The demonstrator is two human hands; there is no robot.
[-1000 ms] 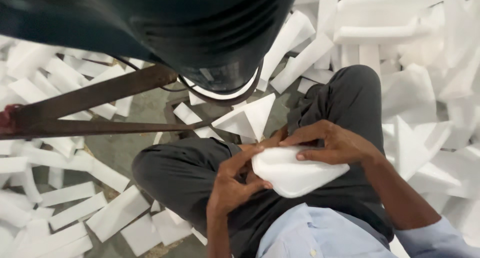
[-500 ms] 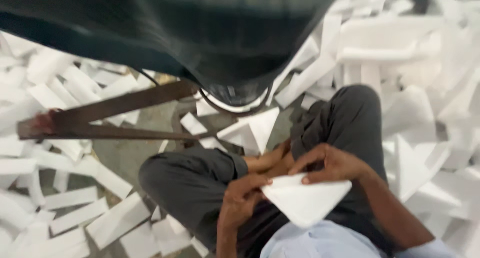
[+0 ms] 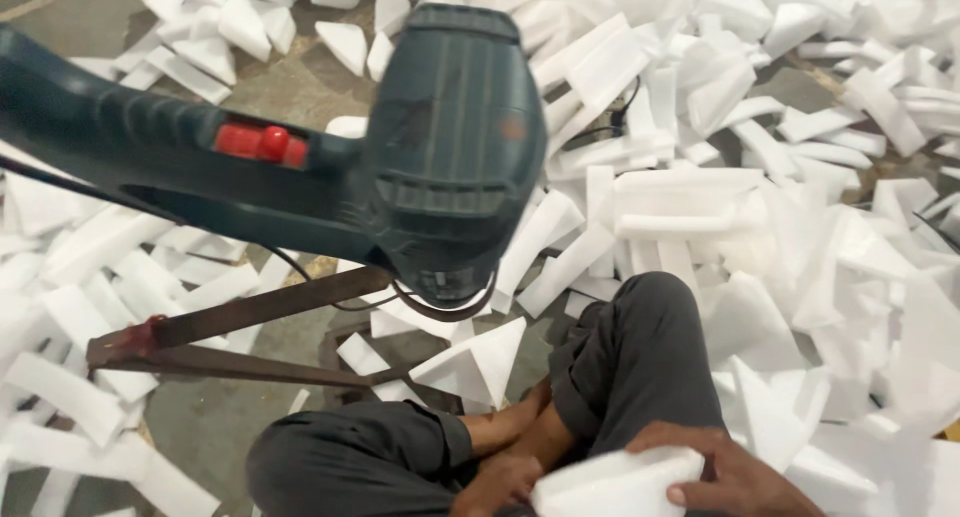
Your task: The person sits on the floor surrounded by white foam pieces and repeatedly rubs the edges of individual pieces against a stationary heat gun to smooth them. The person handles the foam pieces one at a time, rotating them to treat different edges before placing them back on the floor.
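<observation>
Since earlier, view tilted up; right hand point(image 3: 735, 472) grips white foam block point(image 3: 615, 482); left hand point(image 3: 495, 482) grip unclear; green heat gun point(image 3: 450, 147) above.

Workshop floor, foam-cutting or packing place. Bare grey concrete floor point(image 3: 300, 87) strewn with white foam offcuts point(image 3: 700, 197), heaped all around and well beyond right hand point(image 3: 735, 472). Big dark green power tool point(image 3: 440, 157) with red switch point(image 3: 262, 144) mounted above hands. Rusty steel bars point(image 3: 230, 332) up and left of left hand point(image 3: 495, 482), cable point(image 3: 300, 272) trailing near them. Person sits on floor among scraps.
</observation>
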